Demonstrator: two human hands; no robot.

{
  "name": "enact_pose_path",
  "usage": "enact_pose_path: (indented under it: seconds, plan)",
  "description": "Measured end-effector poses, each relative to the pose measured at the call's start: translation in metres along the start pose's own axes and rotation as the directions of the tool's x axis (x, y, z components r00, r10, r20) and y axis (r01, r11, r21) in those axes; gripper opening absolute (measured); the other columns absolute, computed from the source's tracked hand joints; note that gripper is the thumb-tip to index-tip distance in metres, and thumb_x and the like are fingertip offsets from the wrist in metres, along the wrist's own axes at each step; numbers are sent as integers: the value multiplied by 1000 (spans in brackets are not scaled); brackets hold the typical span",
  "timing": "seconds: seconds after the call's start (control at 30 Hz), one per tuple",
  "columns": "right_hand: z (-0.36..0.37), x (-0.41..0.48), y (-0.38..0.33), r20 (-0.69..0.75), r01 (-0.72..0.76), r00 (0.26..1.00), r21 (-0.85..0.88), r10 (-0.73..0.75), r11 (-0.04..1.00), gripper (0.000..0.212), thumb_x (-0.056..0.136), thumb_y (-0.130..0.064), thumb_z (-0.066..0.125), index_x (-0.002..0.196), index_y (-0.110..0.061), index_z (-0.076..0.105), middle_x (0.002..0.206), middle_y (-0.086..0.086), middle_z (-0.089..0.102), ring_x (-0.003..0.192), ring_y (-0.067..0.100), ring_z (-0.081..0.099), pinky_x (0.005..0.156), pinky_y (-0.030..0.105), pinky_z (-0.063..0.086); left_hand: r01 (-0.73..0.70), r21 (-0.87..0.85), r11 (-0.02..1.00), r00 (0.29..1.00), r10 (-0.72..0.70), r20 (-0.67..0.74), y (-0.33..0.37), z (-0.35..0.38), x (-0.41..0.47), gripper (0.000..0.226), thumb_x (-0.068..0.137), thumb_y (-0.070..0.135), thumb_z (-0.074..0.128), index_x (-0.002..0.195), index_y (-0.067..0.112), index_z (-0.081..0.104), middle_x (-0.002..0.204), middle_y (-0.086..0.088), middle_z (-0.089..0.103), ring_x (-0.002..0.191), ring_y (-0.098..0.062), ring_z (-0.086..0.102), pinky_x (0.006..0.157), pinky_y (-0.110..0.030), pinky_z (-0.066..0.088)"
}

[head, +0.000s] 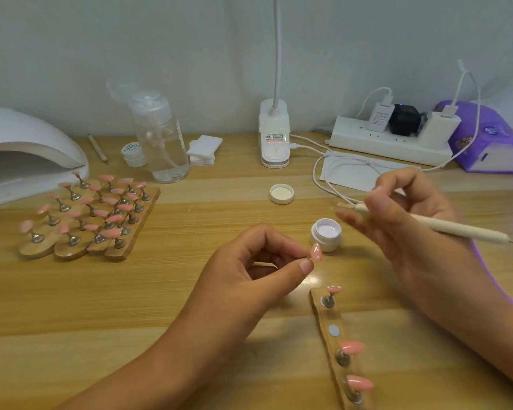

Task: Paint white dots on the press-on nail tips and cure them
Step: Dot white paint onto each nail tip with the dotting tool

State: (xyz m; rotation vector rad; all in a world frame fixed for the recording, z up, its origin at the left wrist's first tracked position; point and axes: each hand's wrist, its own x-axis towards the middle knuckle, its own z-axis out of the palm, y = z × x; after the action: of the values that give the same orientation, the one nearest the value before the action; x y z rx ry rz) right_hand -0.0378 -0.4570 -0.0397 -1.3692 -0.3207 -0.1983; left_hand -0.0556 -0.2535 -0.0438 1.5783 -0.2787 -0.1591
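Left hand (243, 270) is sitting at centre frame, thumb and forefinger curled in and pinching the small stem under one pink nail tip (317, 252); the tip is standing raised off the wooden table (131, 306), pointing up and slightly right. Right hand (412, 226) is hovering right of centre, fingers closed around a cream dotting pen (456, 229), which is lying nearly level with its working end aimed left; that end is blurred, so I cannot tell whether it is carrying gel. The open jar of white gel (326, 233) is resting on the table between the two hands, just above and right of the held tip, and its lid (282, 194) is lying inside-up further back. A wooden holder strip (323, 318) is running down the lower right of the frame, carrying three pink tips on metal stands and showing one bare round disc. A group of filled holder strips (80, 214) is sitting at middle left, beside the white curing lamp (18, 149) at the left edge. A clear pump bottle (163, 137) is standing behind them.
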Motion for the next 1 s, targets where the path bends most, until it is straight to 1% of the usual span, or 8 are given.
enact_pose_path:
  seconds: [0.07, 0.13, 0.2, 0.33, 0.43, 0.6, 0.8, 1.0]
  plan:
    - [-7, 8, -3, -57, 56, 996, -134, -64, 989, 25, 70, -45, 81, 85, -30, 67, 79, -10, 66, 84, 10, 64, 91, 30, 51, 1, 0, 1000, 1000, -1, -1, 0, 0, 0, 6, 71, 25, 74, 76, 25, 71, 86, -7, 70, 73, -5, 61, 66, -15, 49]
    - [-11, 11, -3, -45, 117, 989, -332, -140, 936, 12, 80, -33, 73, 90, -28, 71, 90, -12, 72, 87, 4, 65, 80, 14, 50, 6, 1, 1000, 1000, -6, 0, 0, 0, 0, 7, 72, 26, 74, 77, 24, 71, 87, -8, 69, 72, -6, 60, 65, -16, 48]
    - [-12, 11, -1, -15, 148, 984, -499, -179, 854, 13, 84, -30, 67, 96, -28, 72, 97, -13, 72, 91, 8, 66, 81, 15, 50, 9, 2, 1000, 1000, -9, -1, -1, 0, 0, 8, 71, 28, 74, 78, 25, 72, 87, -7, 70, 71, -6, 61, 64, -16, 49]
    - [-11, 11, 5, 70, 189, 980, -643, -189, 742, 14, 86, -34, 60, 98, -32, 67, 95, -13, 67, 85, 8, 59, 77, 13, 45, 17, -1, 1000, 1000, -17, -2, -1, -1, 0, 6, 71, 29, 74, 76, 28, 71, 85, -4, 70, 70, -4, 61, 63, -14, 49]
    - [-10, 11, 9, 129, 209, 978, -683, -166, 700, 10, 89, -33, 63, 95, -27, 68, 93, -13, 66, 82, 9, 57, 74, 13, 44, 14, -1, 1000, 1000, -14, -8, 0, -1, -1, 6, 70, 29, 75, 76, 28, 71, 84, -3, 70, 69, -4, 60, 62, -14, 49]
    - [-11, 12, 11, 173, 214, 977, -703, -128, 678, 19, 87, -36, 59, 95, -22, 70, 89, -10, 66, 80, 18, 58, 71, 29, 47, 22, -12, 1000, 1000, -22, -9, 1, -1, 0, 7, 69, 29, 75, 74, 28, 72, 78, 3, 69, 68, -4, 60, 61, -15, 49]
    - [-11, 13, 8, 118, 156, 988, -662, -104, 733, 18, 84, -38, 60, 92, -26, 71, 85, -10, 65, 74, 14, 53, 66, 22, 44, 29, -22, 999, 1000, -29, -9, 1, 0, 1, 14, 63, 34, 78, 74, 28, 72, 78, -1, 70, 67, -5, 61, 61, -16, 49]
    - [-10, 13, 7, 124, 134, 990, -648, -69, 750, 16, 81, -40, 63, 89, -30, 72, 78, 0, 64, 68, 17, 50, 62, 25, 43, 39, -26, 999, 999, -39, -2, 1, -1, 1, 19, 60, 39, 79, 75, 28, 72, 79, 1, 71, 68, -4, 61, 61, -15, 49]
